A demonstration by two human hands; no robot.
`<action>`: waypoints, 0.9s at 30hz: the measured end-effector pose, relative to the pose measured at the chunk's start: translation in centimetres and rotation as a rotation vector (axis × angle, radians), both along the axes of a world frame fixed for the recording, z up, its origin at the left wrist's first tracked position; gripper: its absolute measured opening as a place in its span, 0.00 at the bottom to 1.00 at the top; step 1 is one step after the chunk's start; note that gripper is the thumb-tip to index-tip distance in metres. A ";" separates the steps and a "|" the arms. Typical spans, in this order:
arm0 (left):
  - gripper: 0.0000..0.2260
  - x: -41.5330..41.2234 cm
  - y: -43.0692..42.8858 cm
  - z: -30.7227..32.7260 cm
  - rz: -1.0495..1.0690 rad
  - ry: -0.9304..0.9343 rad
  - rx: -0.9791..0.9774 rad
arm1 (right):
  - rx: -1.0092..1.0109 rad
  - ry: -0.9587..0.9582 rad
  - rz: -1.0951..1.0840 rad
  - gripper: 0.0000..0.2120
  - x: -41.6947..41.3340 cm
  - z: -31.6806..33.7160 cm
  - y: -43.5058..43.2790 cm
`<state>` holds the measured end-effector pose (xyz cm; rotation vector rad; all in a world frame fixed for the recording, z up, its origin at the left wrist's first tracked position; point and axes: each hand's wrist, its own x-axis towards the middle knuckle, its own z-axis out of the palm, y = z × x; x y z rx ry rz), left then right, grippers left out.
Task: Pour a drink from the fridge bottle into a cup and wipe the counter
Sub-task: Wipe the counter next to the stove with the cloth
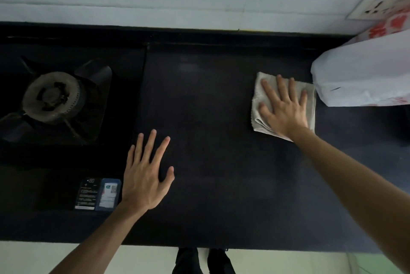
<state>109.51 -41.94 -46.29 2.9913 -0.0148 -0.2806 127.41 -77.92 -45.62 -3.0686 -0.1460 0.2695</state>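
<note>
Your right hand [286, 109] presses flat, fingers spread, on the folded grey cloth [261, 105] on the dark stone counter [217, 100]; your left hand [146, 176] is flat, released, grasping nothing.

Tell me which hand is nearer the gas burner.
Left. The left hand lies flat on the counter just right of the gas burner, beside the stove's edge. The right hand is far off to the right, pressing on the cloth.
</note>
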 end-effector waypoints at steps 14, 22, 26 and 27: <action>0.34 0.0 -0.5 0.4 -0.001 0.000 0.034 | 0.036 0.156 0.197 0.35 -15.7 1.1 7.8; 0.33 0.1 0.0 0.4 -0.011 0.000 -0.018 | 0.060 0.101 0.249 0.33 -1.9 0.7 13.7; 0.33 -0.1 0.2 0.3 -0.027 0.006 -0.002 | 0.054 0.067 0.140 0.33 -1.1 0.6 9.6; 0.33 0.0 0.2 0.4 -0.027 0.003 0.000 | 0.052 0.060 0.077 0.33 -1.6 0.5 7.7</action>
